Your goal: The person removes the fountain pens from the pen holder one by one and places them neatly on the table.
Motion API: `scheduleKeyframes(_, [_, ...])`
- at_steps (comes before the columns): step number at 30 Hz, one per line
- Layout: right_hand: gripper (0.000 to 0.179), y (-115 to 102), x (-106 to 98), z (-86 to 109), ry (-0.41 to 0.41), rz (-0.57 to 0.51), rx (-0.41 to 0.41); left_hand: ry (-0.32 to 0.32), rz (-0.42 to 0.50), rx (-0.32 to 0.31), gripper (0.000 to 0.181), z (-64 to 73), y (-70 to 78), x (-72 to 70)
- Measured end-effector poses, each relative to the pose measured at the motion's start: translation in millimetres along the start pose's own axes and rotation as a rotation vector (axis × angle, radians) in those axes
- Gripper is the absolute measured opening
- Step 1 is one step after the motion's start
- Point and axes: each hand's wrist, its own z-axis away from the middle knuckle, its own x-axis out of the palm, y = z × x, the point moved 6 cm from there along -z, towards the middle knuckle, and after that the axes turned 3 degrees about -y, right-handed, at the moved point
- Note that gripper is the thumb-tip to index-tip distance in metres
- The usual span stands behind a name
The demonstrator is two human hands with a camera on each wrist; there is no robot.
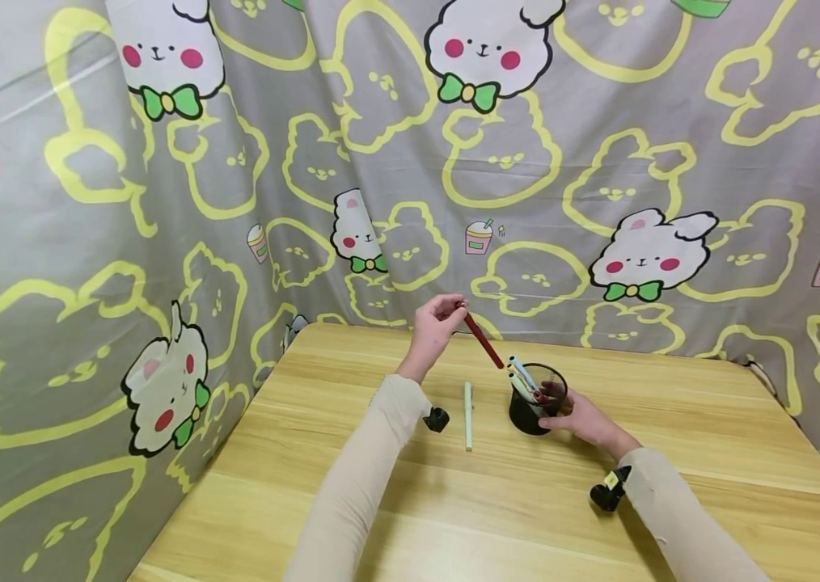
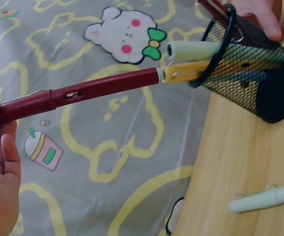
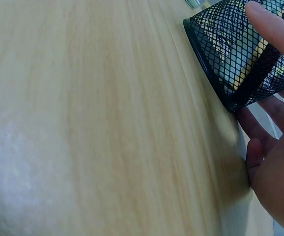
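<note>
Above the desk [image 1: 526,525], my left grip [image 1: 435,330] pinches a red pen [image 1: 484,339]; my right grip [image 1: 586,420] clasps the mesh cup [image 1: 526,419]: several pens [image 1: 522,386] inside, one green pen [image 1: 468,416] outside.

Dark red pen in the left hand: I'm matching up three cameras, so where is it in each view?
Head: dark red pen just right of centre, slanting down from the left hand.
Left wrist: it runs from the left edge to just past centre.
Right wrist: not in it.
Shared landmark: black mesh pen cup, right of centre in all three.
</note>
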Motion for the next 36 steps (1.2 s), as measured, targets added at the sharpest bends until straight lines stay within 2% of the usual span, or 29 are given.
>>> scheduleKeyframes(8, [0.077, -1.0, 0.8, 0.5, 0.002, -0.009, 0.003, 0.032, -0.024, -0.040, 0.022, 3.2, -3.2, -30.1])
scheduleKeyframes(14, [0.078, -3.0, 2.3, 1.4, 0.002, 0.001, 0.003, 0.050, -0.064, -0.098, 0.022, 11.2, -14.4, -54.0])
scheduleKeyframes(18, [0.078, -3.8, 3.1, 1.9, 0.009, -0.017, -0.008, 0.048, -0.077, -0.136, 0.020, 15.7, -21.4, -64.6])
scheduleKeyframes(27, [0.076, -6.1, 4.1, 1.6, 0.011, -0.022, -0.026, -0.001, -0.093, -0.227, 0.020, 27.6, -36.7, -73.3])
scheduleKeyframes(36, [0.078, -5.4, 3.1, 2.3, 0.012, -0.047, -0.017, -0.043, -0.096, -0.264, 0.024, 35.7, -47.6, -74.4])
